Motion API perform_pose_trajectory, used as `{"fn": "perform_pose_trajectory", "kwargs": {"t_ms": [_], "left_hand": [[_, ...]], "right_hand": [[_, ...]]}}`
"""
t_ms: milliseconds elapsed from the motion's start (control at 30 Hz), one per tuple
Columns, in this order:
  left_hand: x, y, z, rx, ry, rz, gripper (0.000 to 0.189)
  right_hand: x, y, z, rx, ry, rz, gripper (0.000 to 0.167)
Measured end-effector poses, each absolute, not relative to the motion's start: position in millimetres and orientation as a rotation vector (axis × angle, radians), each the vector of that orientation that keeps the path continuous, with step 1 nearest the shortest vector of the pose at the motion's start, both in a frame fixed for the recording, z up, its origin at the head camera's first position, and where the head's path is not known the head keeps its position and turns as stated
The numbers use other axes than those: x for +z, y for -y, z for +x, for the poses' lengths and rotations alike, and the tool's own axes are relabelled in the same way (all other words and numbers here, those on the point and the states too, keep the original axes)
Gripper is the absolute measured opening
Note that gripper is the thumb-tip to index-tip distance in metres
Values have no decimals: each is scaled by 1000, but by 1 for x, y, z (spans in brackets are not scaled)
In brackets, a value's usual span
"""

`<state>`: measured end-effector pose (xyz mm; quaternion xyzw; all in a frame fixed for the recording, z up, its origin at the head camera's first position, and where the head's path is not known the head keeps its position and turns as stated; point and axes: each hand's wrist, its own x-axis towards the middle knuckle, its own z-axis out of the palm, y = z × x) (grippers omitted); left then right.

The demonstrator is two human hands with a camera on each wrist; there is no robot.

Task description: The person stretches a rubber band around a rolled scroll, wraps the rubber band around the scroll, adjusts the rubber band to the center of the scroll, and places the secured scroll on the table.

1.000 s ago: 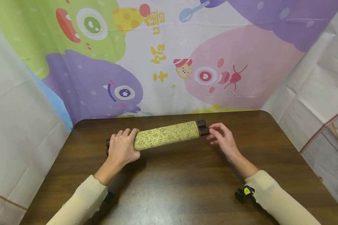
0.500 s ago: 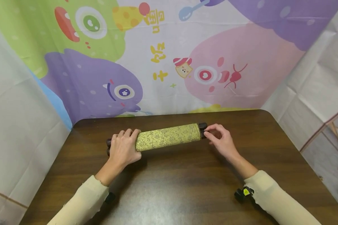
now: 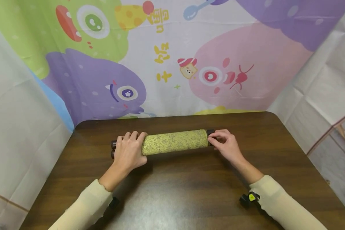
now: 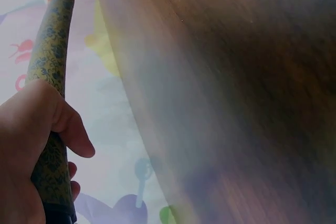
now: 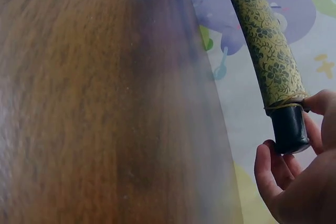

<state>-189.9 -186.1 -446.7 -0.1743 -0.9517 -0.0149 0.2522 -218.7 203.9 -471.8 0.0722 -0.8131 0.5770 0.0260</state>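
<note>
A rolled scroll (image 3: 175, 142) in yellow-green floral brocade is held level above the far part of the table, with dark roller knobs (image 3: 113, 144) showing past its left end. My left hand (image 3: 130, 150) grips it near that end, fingers over the top and thumb along the near side. At the other end, my right hand (image 3: 229, 146) pinches the scroll where the brocade meets the dark knobs. A thin yellowish band (image 5: 286, 104) circles that edge in the right wrist view, the thumb (image 5: 319, 101) right at it. Other fingers curl behind and below the black knob (image 5: 290, 129).
The brown wooden table (image 3: 175, 198) reaches back to a hanging cloth (image 3: 166, 95) printed with cartoon monsters. Pale sheets (image 3: 327, 86) hang along both sides. A small black device (image 3: 248, 198) is worn on the right wrist.
The right hand's fingertips have moved from the knob tips inward to the brocade's edge. The scroll has shifted slightly right, and its right end has dropped a little nearer level.
</note>
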Motion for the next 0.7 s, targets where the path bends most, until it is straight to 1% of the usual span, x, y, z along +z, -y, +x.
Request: {"fn": "perform_pose_trajectory", "kwargs": {"t_ms": [433,567,700], "left_hand": [[-449,184,-187,-39,2620,-444,67],[-449,182,-186,-42,2672,-412,63],[-449,181,-184,-49,2747,-375,59]], "right_hand": [[-472,-197,-218,1778,2555,175,27],[-471,-195,-217,1815,2525,167,26],[-471,-193,-216,1743,2531,186,23]]}}
